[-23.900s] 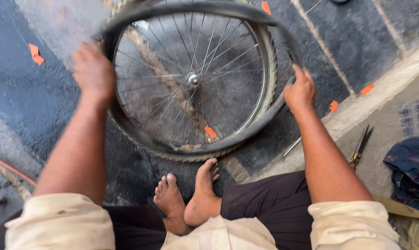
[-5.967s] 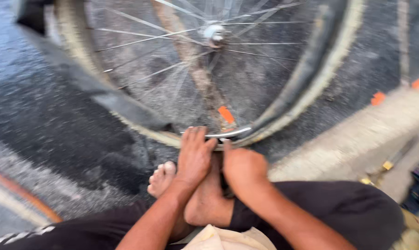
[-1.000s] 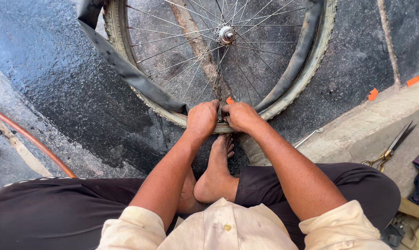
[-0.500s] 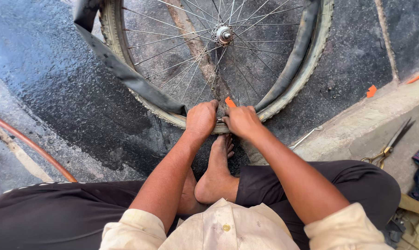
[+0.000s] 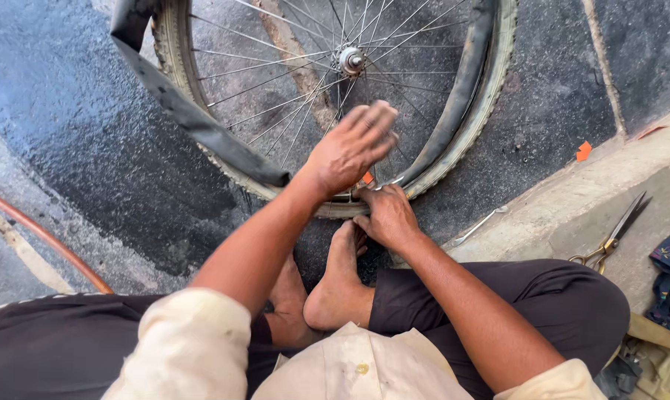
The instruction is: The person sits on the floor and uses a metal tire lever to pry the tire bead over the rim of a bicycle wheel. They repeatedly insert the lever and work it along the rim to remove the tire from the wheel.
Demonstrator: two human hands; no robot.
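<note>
— Two hands at our bicycle wheel (image 5: 335,104)?
— Yes. Our right hand (image 5: 385,216) grips its rim near our foot; our left hand (image 5: 350,148) hovers released above the spokes.

Single head-worn view, looking steeply down from above the person's lap. Close range. Faces forward onto a spoked metal bicycle wheel (image 5: 335,96) lying on dark wet pavement (image 5: 75,126).
</note>
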